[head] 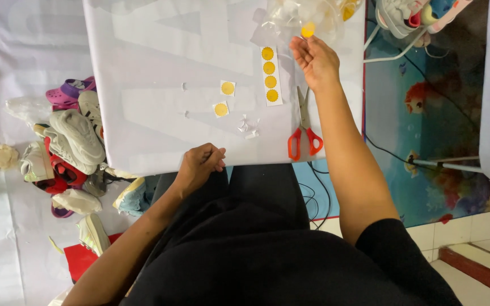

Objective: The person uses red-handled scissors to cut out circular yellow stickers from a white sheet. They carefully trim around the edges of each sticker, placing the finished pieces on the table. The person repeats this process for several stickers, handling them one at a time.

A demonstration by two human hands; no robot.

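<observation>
My right hand (315,58) reaches across the white table (154,107) to its far edge and pinches a round yellow sticker (308,29) at the fingertips, just in front of a clear plastic bag (290,17). A white strip of several yellow stickers (270,75) lies left of that hand. Red-handled scissors (304,131) lie under my right forearm. Two cut-out square stickers (224,97) sit mid-table, with small paper scraps (248,127) nearby. My left hand (199,165) rests loosely curled at the table's near edge, holding nothing I can see.
A pile of shoes and sandals (72,144) lies on the floor to the left. More shoes (412,14) sit at the upper right by a colourful fish-print mat (432,113). Cables (313,192) run under the table. A tiled step is at lower right.
</observation>
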